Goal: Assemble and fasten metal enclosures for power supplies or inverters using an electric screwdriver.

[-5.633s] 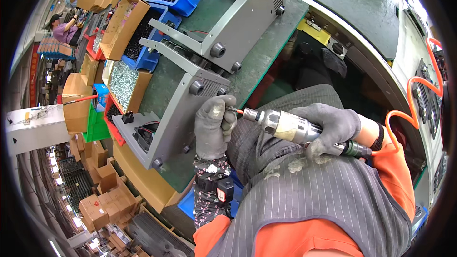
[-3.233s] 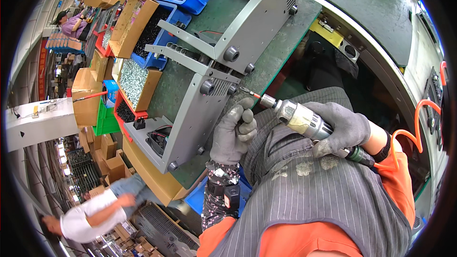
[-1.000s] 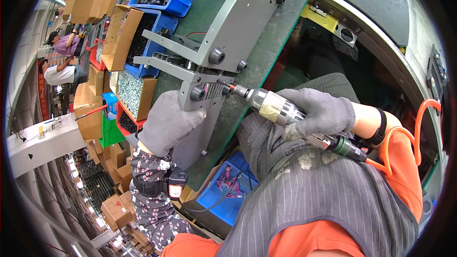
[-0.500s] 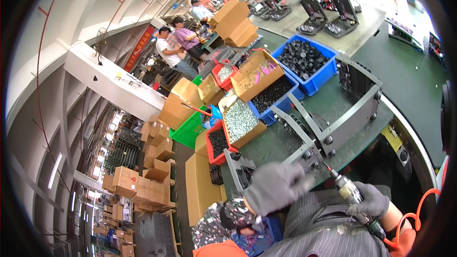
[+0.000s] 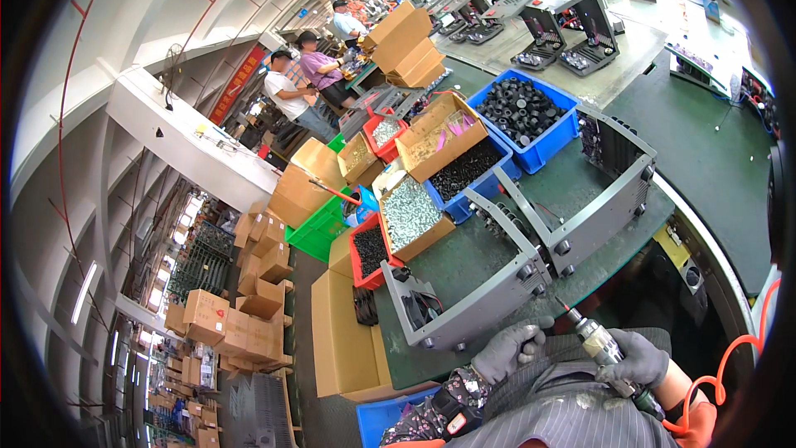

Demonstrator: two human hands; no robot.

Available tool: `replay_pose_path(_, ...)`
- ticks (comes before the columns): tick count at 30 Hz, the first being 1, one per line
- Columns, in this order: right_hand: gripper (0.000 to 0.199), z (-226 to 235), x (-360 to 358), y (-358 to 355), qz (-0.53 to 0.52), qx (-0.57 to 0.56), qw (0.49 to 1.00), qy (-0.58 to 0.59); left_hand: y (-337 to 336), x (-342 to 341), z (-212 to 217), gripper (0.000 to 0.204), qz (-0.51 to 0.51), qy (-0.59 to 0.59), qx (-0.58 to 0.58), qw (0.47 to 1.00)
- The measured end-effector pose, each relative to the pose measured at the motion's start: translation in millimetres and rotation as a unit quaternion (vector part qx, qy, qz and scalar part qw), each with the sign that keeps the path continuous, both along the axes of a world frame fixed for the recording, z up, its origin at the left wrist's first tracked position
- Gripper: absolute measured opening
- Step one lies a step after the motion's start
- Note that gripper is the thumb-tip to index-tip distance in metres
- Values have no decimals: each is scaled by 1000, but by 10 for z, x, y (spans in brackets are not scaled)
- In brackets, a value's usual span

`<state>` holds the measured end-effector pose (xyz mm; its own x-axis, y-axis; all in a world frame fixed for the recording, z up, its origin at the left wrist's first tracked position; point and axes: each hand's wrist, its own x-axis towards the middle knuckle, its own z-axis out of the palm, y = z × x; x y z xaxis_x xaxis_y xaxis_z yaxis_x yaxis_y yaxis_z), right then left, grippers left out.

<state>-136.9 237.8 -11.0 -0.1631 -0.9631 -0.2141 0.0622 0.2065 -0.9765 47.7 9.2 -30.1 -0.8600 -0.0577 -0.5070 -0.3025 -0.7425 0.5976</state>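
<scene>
My right hand (image 5: pixel 640 362), in a grey glove, is wrapped round an air screwdriver (image 5: pixel 599 340). Its thin bit, red near the tip, points up and left toward the bench edge. My left hand (image 5: pixel 507 354), also gloved in grey, is over my lap just below the bench edge. Its fingers are curled in, and whatever they hold is hidden. Nearest to it stands a grey metal housing frame (image 5: pixel 483 309) with black knobs, apart from both hands. A second similar frame (image 5: pixel 604 228) stands to its right.
Behind the frames are a blue bin of black round parts (image 5: pixel 572 126), a carton of silvery screws (image 5: pixel 394 242) and a red bin of black screws (image 5: pixel 356 259). An orange hose (image 5: pixel 730 365) runs at the right. An open carton (image 5: pixel 325 340) stands left; people work farther off.
My left hand, blurred before in front of the nearer frame, has come down toward my lap, uncovering that frame. My right hand keeps hold of the screwdriver. The view has shifted slightly.
</scene>
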Motion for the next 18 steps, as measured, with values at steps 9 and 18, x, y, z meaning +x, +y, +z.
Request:
replay_pose_path(9,66,48,64,75,37,-45,998,23,133,9,200,33,87,-6,-104,991)
replay_pose_path(18,59,361,71,-13,56,23,996,-62,97,-198,461,29,155,-47,-129,978)
